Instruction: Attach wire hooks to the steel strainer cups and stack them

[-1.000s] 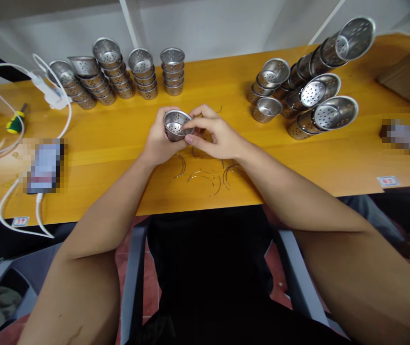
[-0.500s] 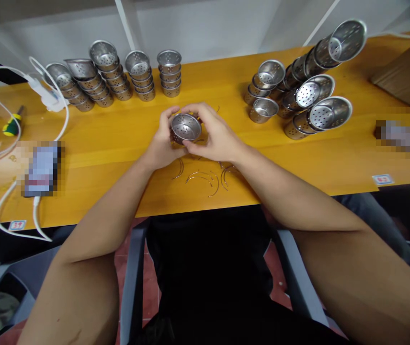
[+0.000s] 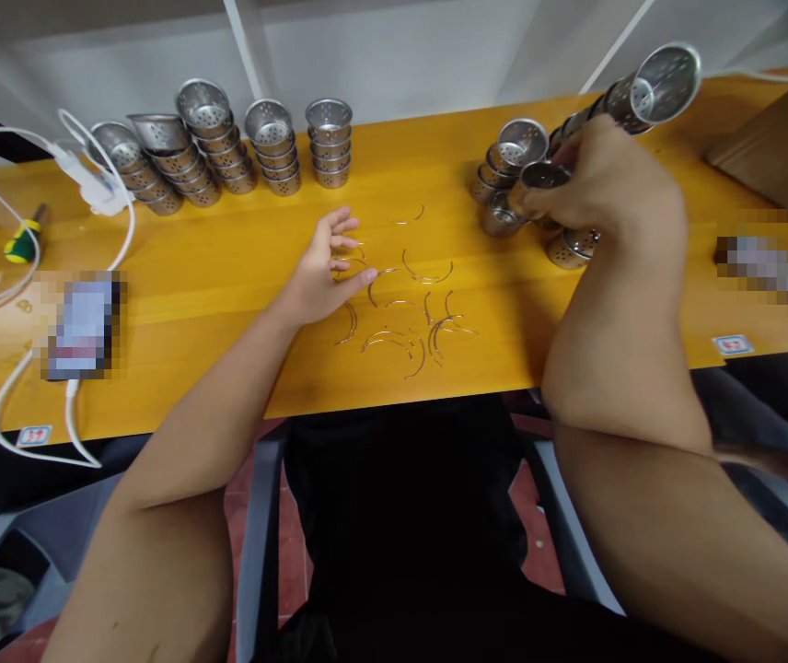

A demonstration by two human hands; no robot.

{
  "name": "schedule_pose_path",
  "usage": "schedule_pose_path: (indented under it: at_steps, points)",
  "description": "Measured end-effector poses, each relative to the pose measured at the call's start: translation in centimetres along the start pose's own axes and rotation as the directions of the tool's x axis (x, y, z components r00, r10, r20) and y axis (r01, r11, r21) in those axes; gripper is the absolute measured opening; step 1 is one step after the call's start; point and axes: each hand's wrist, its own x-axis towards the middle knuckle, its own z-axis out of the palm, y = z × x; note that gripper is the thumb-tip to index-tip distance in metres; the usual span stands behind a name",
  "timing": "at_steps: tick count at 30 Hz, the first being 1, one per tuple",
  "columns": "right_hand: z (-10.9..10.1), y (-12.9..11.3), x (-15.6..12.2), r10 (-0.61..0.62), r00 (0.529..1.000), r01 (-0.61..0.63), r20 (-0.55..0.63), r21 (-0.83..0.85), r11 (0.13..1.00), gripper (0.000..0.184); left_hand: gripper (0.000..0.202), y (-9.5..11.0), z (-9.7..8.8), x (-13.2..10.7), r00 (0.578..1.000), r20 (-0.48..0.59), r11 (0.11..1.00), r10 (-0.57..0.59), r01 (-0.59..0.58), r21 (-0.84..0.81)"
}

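My right hand [image 3: 608, 189] is over the pile of perforated steel cups [image 3: 649, 83] at the right of the yellow table [image 3: 228, 267]. Its fingers are closed on one small steel cup [image 3: 544, 175], held just above the loose cups lying there. My left hand [image 3: 325, 267] rests open on the table, fingers spread, touching the nearest of several thin curved wire handles [image 3: 400, 322] scattered in front of me. It holds nothing.
Stacks of steel cups [image 3: 228, 147] stand in a row at the back left. A white cable and plug [image 3: 90, 184], a green-yellow screwdriver [image 3: 21, 241] and a blurred phone [image 3: 83, 322] lie at the left. A brown box [image 3: 781, 138] sits far right.
Both hands held the cup together at the table's middle. Now my right hand has carried it to the pile at the right, and my left hand has let go and lies open.
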Motion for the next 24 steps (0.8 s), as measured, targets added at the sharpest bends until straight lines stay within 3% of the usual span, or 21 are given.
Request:
schedule_pose_path:
  at_steps: [1,3,7,10,17,20,22,24]
  points:
    - [0.2,-0.9,-0.4,0.129,0.991,-0.133,-0.047,-0.102,0.986,0.057,0.109,-0.1,0.0,0.0,1.000,0.000,1.000,0.005,-0.005,0.000]
    - [0.9,-2.6,-1.0,0.176,0.982,-0.184,-0.063,-0.153,0.971,0.065,0.109,-0.3,-0.2,0.1,1.000,0.002,1.000,0.005,-0.005,-0.001]
    - [2.0,-2.9,-0.4,0.093,0.996,-0.092,0.005,-0.026,0.995,0.081,0.110,-0.3,-0.3,0.3,0.999,0.018,0.999,-0.026,0.027,-0.022]
    - [2.5,-1.9,0.4,0.157,0.987,-0.154,0.017,-0.128,0.980,0.091,0.108,-0.1,-0.1,0.3,0.999,0.010,0.999,-0.035,0.035,-0.020]
    - [3.5,-1.4,0.7,0.088,0.996,-0.088,0.023,-0.023,0.996,0.086,0.105,-0.5,0.0,-0.1,1.000,0.020,1.000,-0.023,0.023,-0.015]
    - [3.5,-1.9,0.6,0.119,0.992,-0.112,0.040,-0.151,0.982,0.094,0.104,-0.4,0.0,-0.1,1.000,0.010,1.000,-0.023,0.023,-0.009]
    - [3.4,-2.0,0.3,0.112,0.994,-0.113,-0.016,-0.171,0.979,0.095,0.103,-0.2,-0.1,-0.1,1.000,0.007,1.000,-0.025,0.025,-0.008]
    - [3.1,-2.0,0.0,0.012,0.993,-0.019,-0.115,-0.059,0.998,0.078,0.103,0.0,-0.1,-0.1,0.999,0.009,0.999,-0.032,0.032,-0.013]
